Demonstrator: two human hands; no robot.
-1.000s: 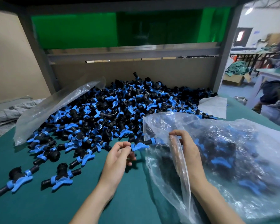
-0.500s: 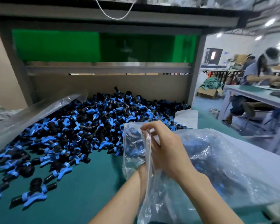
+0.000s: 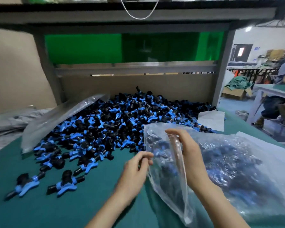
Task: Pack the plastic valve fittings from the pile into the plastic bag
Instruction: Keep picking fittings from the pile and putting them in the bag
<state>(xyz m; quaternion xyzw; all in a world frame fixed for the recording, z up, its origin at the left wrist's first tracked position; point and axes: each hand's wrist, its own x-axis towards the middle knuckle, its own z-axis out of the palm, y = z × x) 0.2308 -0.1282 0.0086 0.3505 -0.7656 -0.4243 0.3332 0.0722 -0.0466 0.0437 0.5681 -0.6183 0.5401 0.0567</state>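
Black, blue-handled valve fittings (image 3: 122,125) heaped at 11 o'clock on the green desk (image 3: 72,208). At 3 o'clock, the right hand (image 3: 190,155) fingers grasp the clear, part-filled plastic bag (image 3: 234,163); the left hand (image 3: 136,170) fingers are curled and blurred, their hold unclear.

Single head-worn wide-angle view, facing forward and down, close over the table (image 3: 72,211) toward the pile (image 3: 122,125).

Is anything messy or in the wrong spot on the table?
Not really. Two fittings lie apart from the pile, near the table's front left, and a spare bag lies over the pile's left edge. Nothing looks broken.
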